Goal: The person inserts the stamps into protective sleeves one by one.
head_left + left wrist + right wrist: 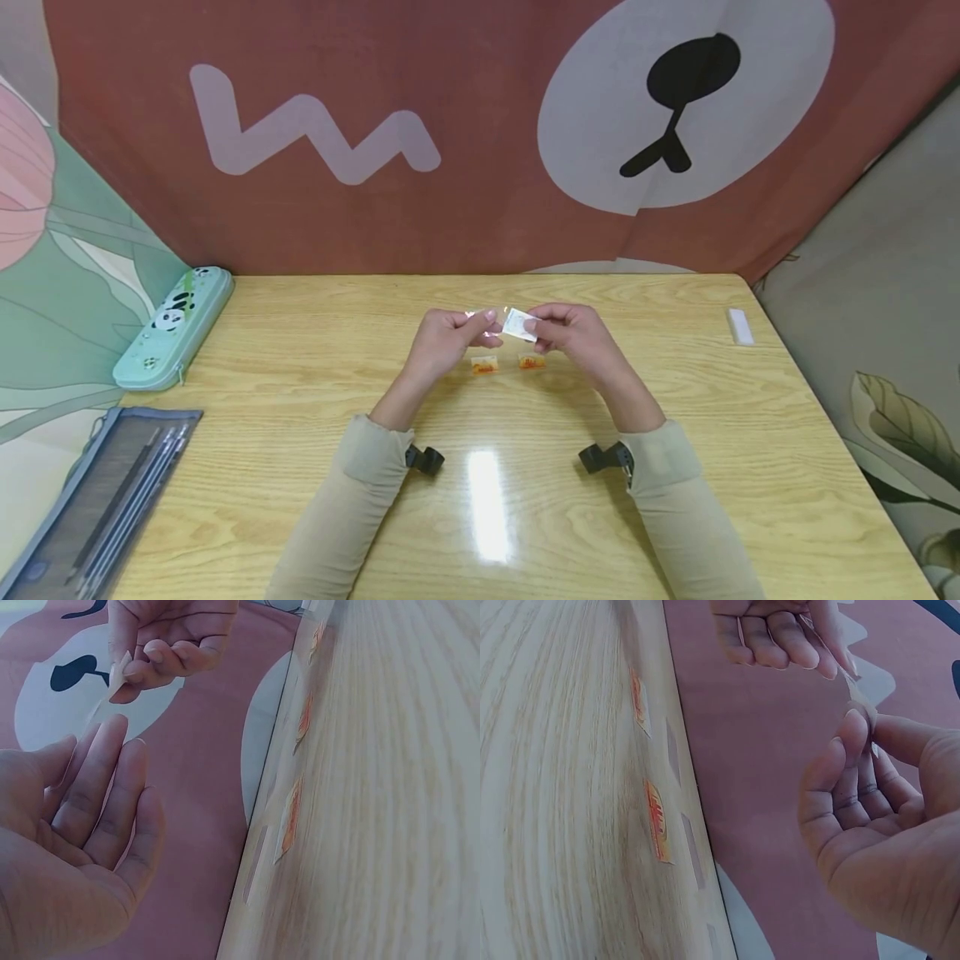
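My right hand (573, 329) pinches a small white packet (516, 324) with faint printing, between thumb and fingers. My left hand (442, 337) pinches clear, shiny plastic film (491, 334) just left of it, thumb against forefinger. In the right wrist view the thin edge of the packet (862, 705) spans between both hands' fingertips. Both hands are raised over the far part of the table. Below them lie two small orange-and-white packets, one at the left (484, 365) and one at the right (532, 361). The left wrist view shows another orange piece (316, 637) in line with them.
A mint pencil case (172, 329) with pandas stands at the table's back left. In front of it lies a blue-edged mesh pouch (112, 492) with pencils inside. A white eraser-like block (739, 327) is at the far right. A brown printed cloth (487, 217) hangs behind the table.
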Motion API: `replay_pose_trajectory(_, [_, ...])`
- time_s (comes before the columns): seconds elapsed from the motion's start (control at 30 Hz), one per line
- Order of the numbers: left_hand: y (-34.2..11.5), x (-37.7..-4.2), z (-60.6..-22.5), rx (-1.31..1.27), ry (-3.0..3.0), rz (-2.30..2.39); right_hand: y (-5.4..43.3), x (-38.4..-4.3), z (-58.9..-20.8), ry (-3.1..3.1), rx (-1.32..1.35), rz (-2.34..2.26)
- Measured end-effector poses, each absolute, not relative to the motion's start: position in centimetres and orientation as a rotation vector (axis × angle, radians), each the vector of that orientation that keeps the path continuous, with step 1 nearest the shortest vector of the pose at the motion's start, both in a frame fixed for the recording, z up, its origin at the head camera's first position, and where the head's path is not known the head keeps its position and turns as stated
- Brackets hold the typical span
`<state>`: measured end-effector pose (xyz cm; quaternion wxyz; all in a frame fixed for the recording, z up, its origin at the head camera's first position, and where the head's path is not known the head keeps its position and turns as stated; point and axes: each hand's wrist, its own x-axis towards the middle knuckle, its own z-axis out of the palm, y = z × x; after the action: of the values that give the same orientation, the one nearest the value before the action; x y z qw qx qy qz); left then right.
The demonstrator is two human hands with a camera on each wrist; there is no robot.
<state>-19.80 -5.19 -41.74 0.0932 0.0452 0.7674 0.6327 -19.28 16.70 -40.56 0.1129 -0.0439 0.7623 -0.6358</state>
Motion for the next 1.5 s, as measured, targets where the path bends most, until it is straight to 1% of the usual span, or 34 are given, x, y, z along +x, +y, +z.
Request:
replay_pose_trajectory(0.3, [-5.22,-19.76,-41.81,0.203,2.290,1.837,16.60,-19.38,-40.59,2.224,-0.135,-1.900])
replay_pose_trajectory(1.5, [-5.03,-19.87,-42.02,0.191,2.248,1.865,16.84,-19.12,-40.45,2.293,-0.160,-1.733])
